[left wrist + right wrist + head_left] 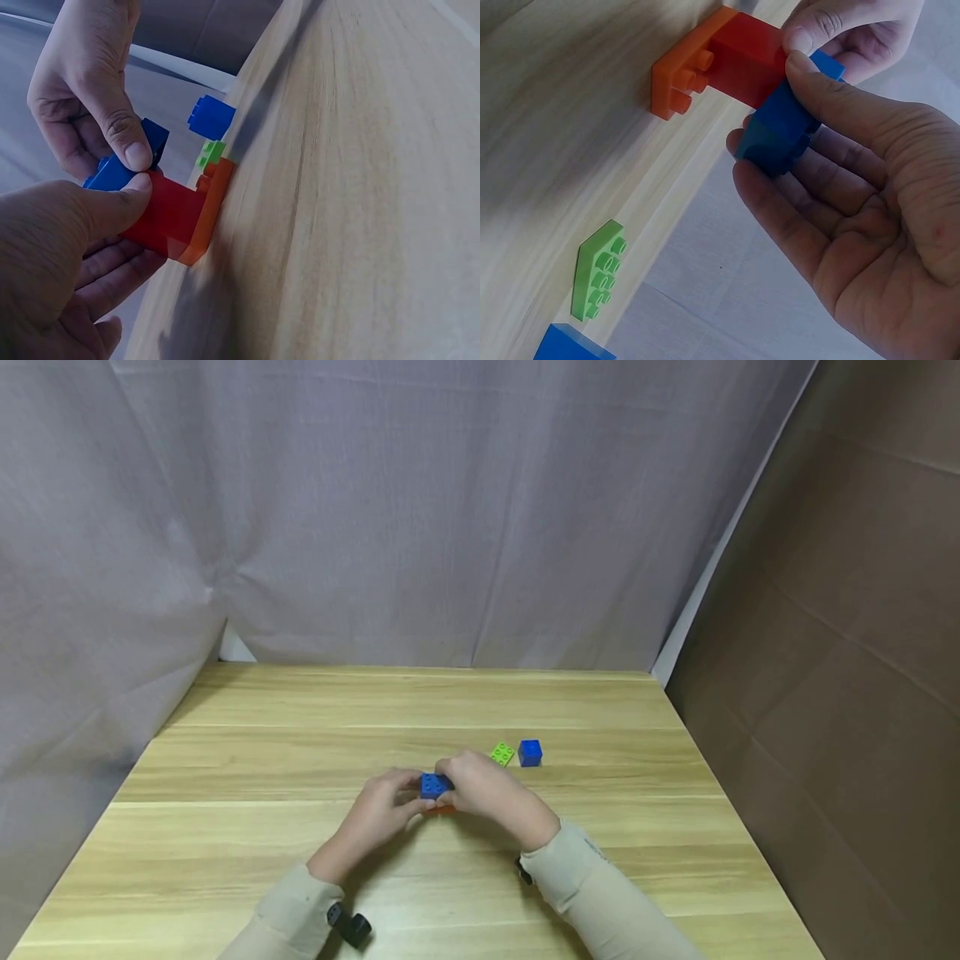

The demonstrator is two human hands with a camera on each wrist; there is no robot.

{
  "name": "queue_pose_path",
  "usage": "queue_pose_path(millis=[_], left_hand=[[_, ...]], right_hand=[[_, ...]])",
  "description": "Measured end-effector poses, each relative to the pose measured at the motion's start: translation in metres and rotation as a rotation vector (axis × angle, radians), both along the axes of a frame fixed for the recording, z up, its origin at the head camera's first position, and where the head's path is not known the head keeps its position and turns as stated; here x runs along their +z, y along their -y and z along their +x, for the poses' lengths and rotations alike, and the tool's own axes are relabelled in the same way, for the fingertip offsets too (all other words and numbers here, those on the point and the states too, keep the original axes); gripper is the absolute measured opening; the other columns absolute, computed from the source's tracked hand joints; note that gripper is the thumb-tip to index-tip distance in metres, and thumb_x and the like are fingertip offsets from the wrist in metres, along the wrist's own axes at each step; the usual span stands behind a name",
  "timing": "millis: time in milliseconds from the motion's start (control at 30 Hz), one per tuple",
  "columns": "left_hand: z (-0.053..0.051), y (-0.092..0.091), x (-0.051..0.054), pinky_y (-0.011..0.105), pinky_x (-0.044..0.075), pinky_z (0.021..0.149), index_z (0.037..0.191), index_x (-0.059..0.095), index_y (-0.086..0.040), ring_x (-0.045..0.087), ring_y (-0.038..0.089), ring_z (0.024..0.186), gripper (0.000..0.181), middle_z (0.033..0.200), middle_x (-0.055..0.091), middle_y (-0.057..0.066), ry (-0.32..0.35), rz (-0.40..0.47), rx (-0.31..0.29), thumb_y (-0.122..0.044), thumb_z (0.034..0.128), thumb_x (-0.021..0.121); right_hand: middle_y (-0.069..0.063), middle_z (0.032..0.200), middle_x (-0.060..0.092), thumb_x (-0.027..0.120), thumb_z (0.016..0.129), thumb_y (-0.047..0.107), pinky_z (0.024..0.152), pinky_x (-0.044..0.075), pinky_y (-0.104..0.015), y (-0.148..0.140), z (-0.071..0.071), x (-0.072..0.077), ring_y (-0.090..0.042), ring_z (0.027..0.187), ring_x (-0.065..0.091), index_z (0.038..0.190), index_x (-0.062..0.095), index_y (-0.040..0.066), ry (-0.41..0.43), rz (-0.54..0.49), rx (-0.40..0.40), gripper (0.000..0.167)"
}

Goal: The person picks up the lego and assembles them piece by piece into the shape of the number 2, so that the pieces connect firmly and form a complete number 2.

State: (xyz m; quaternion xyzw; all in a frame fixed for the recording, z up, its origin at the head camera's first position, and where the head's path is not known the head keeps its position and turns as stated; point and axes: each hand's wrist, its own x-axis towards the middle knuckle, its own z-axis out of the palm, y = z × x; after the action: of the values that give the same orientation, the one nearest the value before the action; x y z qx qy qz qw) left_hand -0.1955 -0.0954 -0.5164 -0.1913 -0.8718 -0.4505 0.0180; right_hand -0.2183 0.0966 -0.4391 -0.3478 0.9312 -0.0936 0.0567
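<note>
An orange brick plate [208, 214] lies on the table with a red brick [171, 214] standing on one end and studs showing at the other. On top of the red brick sits a blue brick [784, 112], part of it overhanging the plate's studs. My left hand [382, 806] grips the red brick from the side, its thumb at the seam with the blue one. My right hand [487, 789] pinches the overhanging part of the blue brick between thumb and fingers. Whether the blue brick is fully pressed on cannot be seen.
A light green studded brick [502, 753] and another blue brick [530, 752] lie on the wooden table [600, 827] just beyond my right hand. Grey cloth [420, 510] hangs behind the table, and a brown cloth [840, 635] hangs on the right.
</note>
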Motion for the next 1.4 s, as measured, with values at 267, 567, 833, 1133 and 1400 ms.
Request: queue_pose_path(millis=[267,567,833,1133,1400], left_hand=[[-0.0001,0.0004,-0.0003,0.049,0.024,0.121,0.12,0.07,-0.008,0.07,0.022,0.108,0.038,0.117,0.073,0.007,-0.019,-0.02,0.01,-0.021,0.0857,0.082],[-0.0017,-0.0001,0.0014,0.049,0.022,0.122,0.119,0.071,-0.009,0.069,0.022,0.109,0.036,0.116,0.073,0.006,-0.018,-0.019,0.005,-0.019,0.0859,0.081],[-0.0018,0.0004,0.0024,0.048,0.023,0.121,0.12,0.07,-0.007,0.071,0.021,0.106,0.039,0.116,0.073,0.008,-0.022,-0.036,0.017,-0.02,0.0846,0.082],[0.0021,-0.0008,0.0014,0.045,0.043,0.111,0.119,0.07,-0.011,0.069,0.021,0.106,0.037,0.115,0.073,0.005,-0.024,-0.028,0.024,-0.021,0.086,0.082],[0.0066,-0.0014,0.0063,0.041,0.052,0.1,0.133,0.063,-0.015,0.065,0.018,0.114,0.049,0.122,0.069,0.001,-0.051,-0.03,0.007,-0.026,0.0881,0.08]], right_hand=[[0.004,0.083,0.067,0.08,0.088,0.024,0.059,0.046,-0.018,0.0008,0.0013,-0.0013,-0.004,0.067,0.054,0.098,0.07,0.009,-0.001,0.009,-0.003,0.02],[0.004,0.083,0.067,0.08,0.088,0.024,0.06,0.047,-0.018,0.0002,0.0007,0.0002,-0.005,0.068,0.055,0.098,0.07,0.01,0.006,0.005,-0.011,0.021],[0.004,0.083,0.068,0.08,0.088,0.025,0.061,0.047,-0.018,0.0007,0.0009,0.0015,-0.005,0.068,0.055,0.099,0.071,0.009,0.005,0.002,-0.009,0.021],[0.005,0.082,0.067,0.08,0.088,0.023,0.06,0.046,-0.017,0.0008,0.0013,0.0015,-0.004,0.068,0.054,0.098,0.07,0.009,-0.002,0.007,-0.002,0.019],[0.006,0.08,0.065,0.08,0.089,0.022,0.058,0.046,-0.017,0.0012,0.0012,0.0022,-0.005,0.066,0.054,0.096,0.07,0.01,-0.006,0.014,-0.001,0.017]])
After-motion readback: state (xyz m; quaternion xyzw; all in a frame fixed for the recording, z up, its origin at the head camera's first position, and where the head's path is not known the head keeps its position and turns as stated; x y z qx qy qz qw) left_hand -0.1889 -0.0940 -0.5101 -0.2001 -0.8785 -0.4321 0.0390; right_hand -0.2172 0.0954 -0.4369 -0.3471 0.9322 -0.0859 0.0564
